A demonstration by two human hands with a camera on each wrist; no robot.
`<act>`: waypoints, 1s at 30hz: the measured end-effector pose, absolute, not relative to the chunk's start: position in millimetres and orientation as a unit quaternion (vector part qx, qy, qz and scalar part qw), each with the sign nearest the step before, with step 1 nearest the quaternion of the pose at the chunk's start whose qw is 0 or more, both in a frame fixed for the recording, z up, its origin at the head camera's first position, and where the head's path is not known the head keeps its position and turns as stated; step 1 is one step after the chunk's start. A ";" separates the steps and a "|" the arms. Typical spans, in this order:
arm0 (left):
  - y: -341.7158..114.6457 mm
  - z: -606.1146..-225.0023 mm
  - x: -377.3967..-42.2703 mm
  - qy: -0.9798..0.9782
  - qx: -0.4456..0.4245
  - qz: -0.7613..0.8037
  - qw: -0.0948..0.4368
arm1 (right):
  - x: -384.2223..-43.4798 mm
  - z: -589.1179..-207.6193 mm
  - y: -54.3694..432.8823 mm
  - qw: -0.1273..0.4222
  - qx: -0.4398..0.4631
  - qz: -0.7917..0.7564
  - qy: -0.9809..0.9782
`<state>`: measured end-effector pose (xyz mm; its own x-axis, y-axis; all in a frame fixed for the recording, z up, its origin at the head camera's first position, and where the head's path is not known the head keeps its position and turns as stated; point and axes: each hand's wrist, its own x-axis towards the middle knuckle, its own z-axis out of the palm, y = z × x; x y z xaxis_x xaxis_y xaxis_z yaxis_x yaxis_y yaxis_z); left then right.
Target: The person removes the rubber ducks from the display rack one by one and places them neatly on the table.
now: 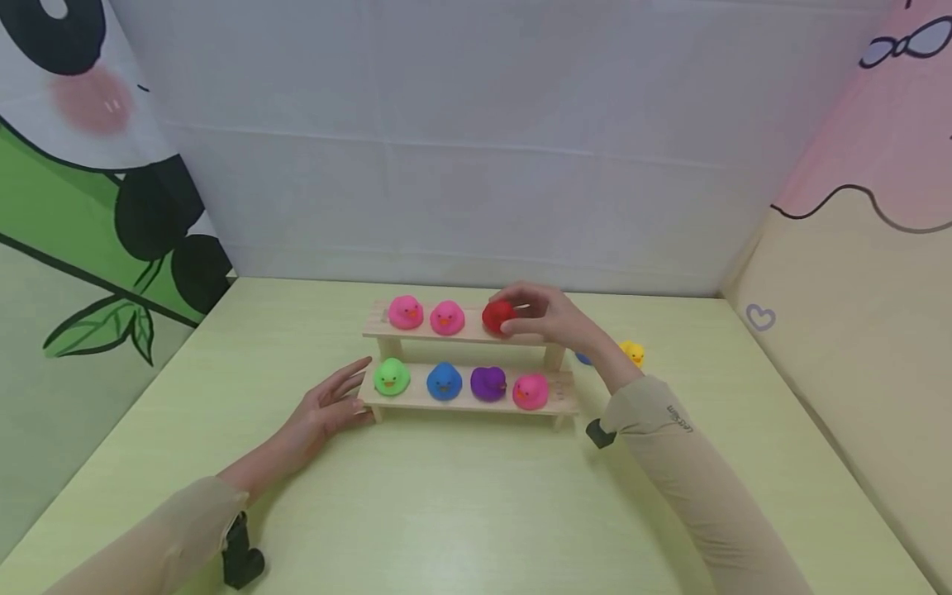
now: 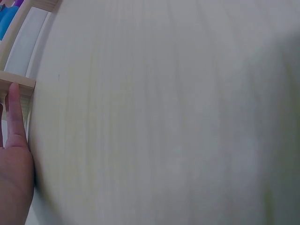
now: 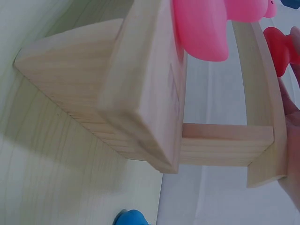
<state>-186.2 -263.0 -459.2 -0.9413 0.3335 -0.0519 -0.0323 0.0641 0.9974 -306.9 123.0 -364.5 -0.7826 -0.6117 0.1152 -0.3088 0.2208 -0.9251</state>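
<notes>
My right hand (image 1: pixel 546 316) grips a red rubber duck (image 1: pixel 497 316) at the right part of the upper shelf of a small two-tier wooden stand (image 1: pixel 468 405). In the right wrist view the red duck (image 3: pixel 277 50) shows between the fingers, close over the upper board. My left hand (image 1: pixel 330 405) touches the left end of the lower tier, its fingers fairly straight; in the left wrist view a fingertip (image 2: pixel 14 89) meets the wood. Two pink ducks (image 1: pixel 447 317) sit on the upper shelf. The lower shelf bears a green duck (image 1: pixel 391 377), a blue duck (image 1: pixel 444 381), a purple duck (image 1: pixel 488 383) and a pink duck (image 1: pixel 530 391).
Behind my right forearm, a yellow duck (image 1: pixel 633 354) and a partly hidden blue duck (image 1: pixel 583 359) are on the table (image 1: pixel 476 512). A white cloth backdrop (image 1: pixel 476 165) rises along the back edge, with printed panels at both sides.
</notes>
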 end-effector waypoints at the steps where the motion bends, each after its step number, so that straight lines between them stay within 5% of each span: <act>1: -262.9 -459.1 -186.4 0.716 0.105 0.676 0.136 | -307.0 -364.3 123.0 0.139 -0.297 -0.549 0.769; 18: -262.5 -463.0 -186.7 0.715 0.104 0.677 0.141 | -299.6 -361.4 137.6 0.116 -0.259 -0.564 0.776; 30: -264.1 -462.8 -189.0 0.715 0.108 0.677 0.136 | -304.1 -355.9 186.6 0.027 -0.222 -0.536 0.814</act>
<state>-189.0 -264.1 -462.8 -0.9398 0.3382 -0.0478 -0.0295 0.0591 0.9978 -304.1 186.6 -355.9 -0.8997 -0.3910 0.1938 -0.3323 0.3259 -0.8851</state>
